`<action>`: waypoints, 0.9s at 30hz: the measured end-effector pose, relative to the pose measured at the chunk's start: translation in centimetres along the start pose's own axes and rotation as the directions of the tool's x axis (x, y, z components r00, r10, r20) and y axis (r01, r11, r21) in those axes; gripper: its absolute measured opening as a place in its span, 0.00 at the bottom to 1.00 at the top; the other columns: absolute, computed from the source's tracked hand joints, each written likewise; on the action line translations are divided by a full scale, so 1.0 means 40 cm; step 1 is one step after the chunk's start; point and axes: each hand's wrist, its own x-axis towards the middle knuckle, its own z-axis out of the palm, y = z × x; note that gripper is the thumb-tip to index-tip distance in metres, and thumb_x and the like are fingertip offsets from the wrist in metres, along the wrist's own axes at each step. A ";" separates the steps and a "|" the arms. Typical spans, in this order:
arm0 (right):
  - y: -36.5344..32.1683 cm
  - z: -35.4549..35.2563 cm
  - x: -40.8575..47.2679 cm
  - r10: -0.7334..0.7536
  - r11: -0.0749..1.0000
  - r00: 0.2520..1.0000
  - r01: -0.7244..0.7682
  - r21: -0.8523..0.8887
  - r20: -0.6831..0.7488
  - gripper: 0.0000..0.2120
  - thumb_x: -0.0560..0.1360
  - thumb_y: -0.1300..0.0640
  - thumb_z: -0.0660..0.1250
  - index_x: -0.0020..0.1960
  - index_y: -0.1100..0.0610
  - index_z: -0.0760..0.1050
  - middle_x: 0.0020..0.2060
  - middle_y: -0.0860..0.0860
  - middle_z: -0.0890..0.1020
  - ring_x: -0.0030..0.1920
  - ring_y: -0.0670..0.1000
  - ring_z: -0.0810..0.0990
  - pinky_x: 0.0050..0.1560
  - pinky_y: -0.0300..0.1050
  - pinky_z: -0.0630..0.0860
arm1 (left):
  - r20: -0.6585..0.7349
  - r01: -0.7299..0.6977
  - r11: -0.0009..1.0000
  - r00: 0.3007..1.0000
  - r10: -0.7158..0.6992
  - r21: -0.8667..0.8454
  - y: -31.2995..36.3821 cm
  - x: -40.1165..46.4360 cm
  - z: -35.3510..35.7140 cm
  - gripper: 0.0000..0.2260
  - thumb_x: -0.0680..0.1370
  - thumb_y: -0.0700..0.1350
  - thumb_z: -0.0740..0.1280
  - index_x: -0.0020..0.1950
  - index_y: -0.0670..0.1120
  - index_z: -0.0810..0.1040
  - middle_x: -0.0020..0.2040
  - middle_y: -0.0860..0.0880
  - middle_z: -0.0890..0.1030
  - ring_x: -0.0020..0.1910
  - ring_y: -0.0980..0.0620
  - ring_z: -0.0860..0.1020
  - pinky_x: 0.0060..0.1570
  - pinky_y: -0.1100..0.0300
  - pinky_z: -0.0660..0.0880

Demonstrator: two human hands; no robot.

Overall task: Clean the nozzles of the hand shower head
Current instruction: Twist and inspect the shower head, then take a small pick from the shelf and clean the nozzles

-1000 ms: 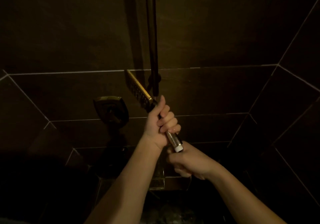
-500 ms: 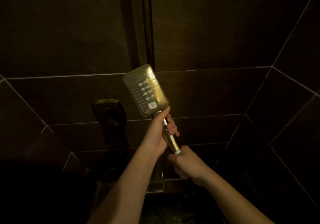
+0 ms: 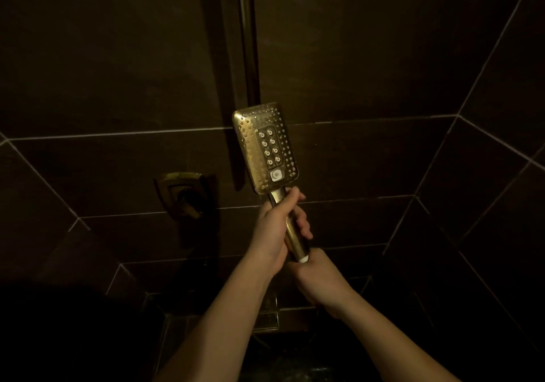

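A brass-coloured hand shower head (image 3: 265, 148) with a rectangular face stands upright in the middle of the view. Its nozzle side faces me, with many small holes, several larger round nozzles and a white button near the bottom. My left hand (image 3: 275, 228) is wrapped around the handle just below the head. My right hand (image 3: 318, 278) is closed right under the handle's white end (image 3: 303, 259); what it holds is hidden in the dark.
Dark tiled walls surround the shower corner. A vertical riser rail (image 3: 249, 42) runs up the wall behind the head. A brass wall valve (image 3: 184, 193) sits to the left. A metal floor drain (image 3: 267, 319) lies below my arms.
The shower head has turned from edge-on to face me fully and shifted slightly right. Both hands have kept their grip at the handle.
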 end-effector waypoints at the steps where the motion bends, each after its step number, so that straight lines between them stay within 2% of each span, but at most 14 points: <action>1: -0.003 0.001 0.004 -0.016 0.997 0.999 0.013 -0.072 -0.042 0.04 0.74 0.61 0.66 0.40 0.58 0.77 0.23 0.46 0.75 0.21 0.43 0.72 0.23 0.37 0.68 | -0.022 -0.003 1.000 1.000 0.002 -0.012 0.004 0.001 0.000 0.10 0.80 0.51 0.71 0.44 0.45 0.78 0.28 0.49 0.71 0.25 0.51 0.71 0.27 0.57 0.70; 3: -0.009 0.002 0.017 -0.027 0.981 0.992 0.003 -0.196 -0.120 0.05 0.74 0.58 0.67 0.42 0.58 0.80 0.28 0.48 0.80 0.24 0.42 0.75 0.25 0.37 0.70 | -0.098 -0.021 1.000 0.995 0.023 0.021 0.015 0.006 -0.006 0.13 0.80 0.52 0.71 0.40 0.47 0.75 0.27 0.51 0.68 0.23 0.54 0.67 0.24 0.59 0.66; 6: -0.014 -0.014 0.038 -0.006 0.956 0.980 -0.053 -0.288 -0.199 0.04 0.73 0.54 0.68 0.42 0.52 0.80 0.32 0.48 0.84 0.28 0.42 0.80 0.27 0.36 0.73 | -0.195 -0.078 0.977 0.974 0.117 0.198 0.042 0.018 -0.030 0.12 0.80 0.53 0.71 0.40 0.49 0.76 0.26 0.53 0.69 0.22 0.55 0.68 0.21 0.60 0.66; 8: -0.012 -0.041 0.053 0.017 0.920 0.982 -0.090 -0.381 -0.190 0.03 0.73 0.53 0.69 0.40 0.50 0.80 0.33 0.46 0.84 0.30 0.41 0.82 0.26 0.35 0.74 | -0.224 -0.090 0.938 0.959 0.172 0.334 0.064 0.028 -0.052 0.12 0.79 0.54 0.71 0.40 0.50 0.76 0.24 0.54 0.70 0.21 0.55 0.69 0.21 0.60 0.66; 10: -0.017 -0.075 0.064 0.094 0.860 0.986 -0.151 -0.487 -0.141 0.02 0.74 0.54 0.69 0.43 0.47 0.77 0.39 0.46 0.83 0.34 0.42 0.83 0.28 0.36 0.75 | -0.223 -0.081 0.891 0.954 0.198 0.446 0.081 0.034 -0.075 0.15 0.78 0.55 0.72 0.36 0.50 0.76 0.22 0.54 0.71 0.20 0.55 0.69 0.22 0.60 0.66; 12: -0.026 -0.105 0.075 0.171 0.784 0.980 -0.200 -0.588 -0.105 0.05 0.75 0.54 0.68 0.46 0.44 0.74 0.44 0.46 0.81 0.39 0.43 0.82 0.30 0.37 0.75 | -0.203 -0.067 0.859 0.960 0.195 0.508 0.091 0.038 -0.096 0.16 0.78 0.55 0.73 0.35 0.49 0.75 0.22 0.55 0.71 0.20 0.55 0.69 0.23 0.59 0.67; 15: -0.041 -0.131 0.086 0.208 0.655 0.974 -0.209 -0.726 -0.092 0.04 0.75 0.53 0.68 0.44 0.45 0.74 0.44 0.46 0.80 0.41 0.45 0.81 0.33 0.38 0.74 | -0.173 -0.068 0.866 0.969 0.175 0.496 0.099 0.041 -0.119 0.14 0.78 0.52 0.72 0.38 0.48 0.76 0.23 0.55 0.71 0.21 0.55 0.70 0.24 0.59 0.68; 20: -0.050 -0.135 0.094 0.221 0.492 0.969 -0.205 -0.846 -0.107 0.05 0.76 0.54 0.66 0.42 0.48 0.74 0.43 0.48 0.79 0.41 0.47 0.80 0.33 0.40 0.74 | -0.162 -0.073 0.885 0.973 0.164 0.460 0.103 0.046 -0.136 0.16 0.82 0.47 0.69 0.34 0.49 0.73 0.23 0.55 0.70 0.22 0.55 0.69 0.26 0.59 0.68; 24: -0.056 -0.133 0.093 0.203 0.443 0.972 -0.202 -0.873 -0.122 0.04 0.77 0.55 0.66 0.45 0.48 0.74 0.45 0.49 0.80 0.43 0.48 0.81 0.38 0.42 0.77 | -0.132 -0.093 0.890 0.977 0.168 0.446 0.099 0.043 -0.143 0.18 0.82 0.45 0.67 0.32 0.51 0.72 0.22 0.55 0.69 0.20 0.55 0.69 0.26 0.58 0.69; 27: -0.047 -0.134 0.099 0.189 0.456 0.977 -0.175 -0.873 -0.097 0.06 0.77 0.55 0.66 0.43 0.47 0.72 0.44 0.48 0.78 0.43 0.47 0.80 0.37 0.41 0.76 | -0.111 -0.105 0.886 0.979 0.173 0.453 0.092 0.042 -0.145 0.18 0.82 0.45 0.67 0.31 0.51 0.72 0.22 0.54 0.69 0.20 0.55 0.69 0.24 0.59 0.70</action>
